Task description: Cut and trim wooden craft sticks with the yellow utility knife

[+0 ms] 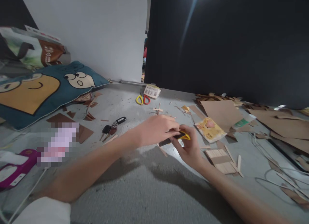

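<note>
In the middle of the head view my two hands meet just above the floor. My right hand (190,145) is closed, thumb and fingers around a small yellow-and-dark object (185,135) whose kind I cannot make out. From it a dark flat piece (166,141) sticks out to the left; whether the two are joined does not show. My left hand (159,129) lies over the top with bent fingers pressed on the dark piece, its fingertips partly hidden. Just beyond are thin wooden sticks (158,109) laid crosswise. A yellow packet (210,129) lies right of my right hand.
Flat wooden craft sticks (220,161) lie at right, near cardboard sheets (220,112), a glue tube (242,121) and looping cables (270,159). Scissors (143,100) lie ahead beside a small pack (152,91). Keys (112,129), a blurred-out phone-like item (59,141) and a cushion (79,77) are left.
</note>
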A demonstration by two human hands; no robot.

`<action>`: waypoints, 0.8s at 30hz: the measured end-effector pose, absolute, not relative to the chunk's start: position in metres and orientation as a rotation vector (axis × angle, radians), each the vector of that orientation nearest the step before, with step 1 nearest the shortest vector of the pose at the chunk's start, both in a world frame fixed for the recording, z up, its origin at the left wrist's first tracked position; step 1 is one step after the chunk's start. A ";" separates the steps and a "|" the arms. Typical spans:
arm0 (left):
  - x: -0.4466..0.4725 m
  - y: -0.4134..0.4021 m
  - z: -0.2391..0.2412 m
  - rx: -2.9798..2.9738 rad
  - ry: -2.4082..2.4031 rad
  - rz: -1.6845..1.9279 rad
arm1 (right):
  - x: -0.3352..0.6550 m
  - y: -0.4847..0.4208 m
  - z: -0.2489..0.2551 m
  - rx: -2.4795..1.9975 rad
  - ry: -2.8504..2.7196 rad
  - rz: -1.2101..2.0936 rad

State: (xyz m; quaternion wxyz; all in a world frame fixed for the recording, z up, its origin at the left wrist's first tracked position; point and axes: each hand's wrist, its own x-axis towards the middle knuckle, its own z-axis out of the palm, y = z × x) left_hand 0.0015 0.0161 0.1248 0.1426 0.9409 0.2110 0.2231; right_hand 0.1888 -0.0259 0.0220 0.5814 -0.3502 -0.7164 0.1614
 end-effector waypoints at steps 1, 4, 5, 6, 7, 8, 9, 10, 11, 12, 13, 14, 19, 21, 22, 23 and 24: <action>0.000 0.014 0.121 2.692 0.600 0.692 | 0.187 -0.027 0.020 -0.803 -1.653 0.410; -0.009 0.009 0.101 2.530 0.713 1.008 | 0.184 -0.031 0.018 -0.693 -1.648 0.490; -0.013 0.008 0.091 2.463 0.760 1.085 | 0.184 -0.031 0.019 -0.666 -1.673 0.505; -0.019 0.008 0.081 2.406 0.798 1.118 | 0.185 -0.032 0.022 -0.661 -1.708 0.512; -0.024 0.009 0.070 2.357 0.839 1.132 | 0.186 -0.032 0.027 -0.683 -1.746 0.510; -0.030 0.011 0.059 2.327 0.892 1.127 | 0.188 -0.033 0.032 -0.729 -1.784 0.501; -0.035 0.013 0.049 2.318 0.947 1.111 | 0.190 -0.033 0.038 -0.792 -1.822 0.488; -0.040 0.016 0.039 2.325 0.986 1.076 | 0.192 -0.034 0.045 -0.836 -1.872 0.460; -0.043 0.018 0.031 2.352 1.005 1.029 | 0.195 -0.034 0.053 -0.870 -1.928 0.436; -0.045 0.021 0.024 2.421 0.974 0.964 | 0.197 -0.035 0.060 -0.892 -1.981 0.419; -0.046 0.022 0.018 2.525 0.912 0.891 | 0.200 -0.036 0.068 -0.927 -2.021 0.404; -0.045 0.023 0.014 2.619 0.849 0.814 | 0.202 -0.037 0.075 -0.994 -2.071 0.401; -0.042 0.021 0.006 2.838 0.634 0.633 | 0.214 -0.039 0.105 -1.379 -2.330 0.454; -0.043 0.020 0.003 2.816 0.606 0.633 | 0.217 -0.037 0.113 -1.514 -2.490 0.427; -0.043 0.021 0.002 2.781 0.622 0.650 | 0.217 -0.036 0.116 -1.537 -2.591 0.404; -0.043 0.021 0.000 2.737 0.651 0.670 | 0.217 -0.034 0.118 -1.542 -2.683 0.366; -0.043 0.022 -0.001 2.687 0.690 0.692 | 0.215 -0.032 0.120 -1.539 -2.746 0.299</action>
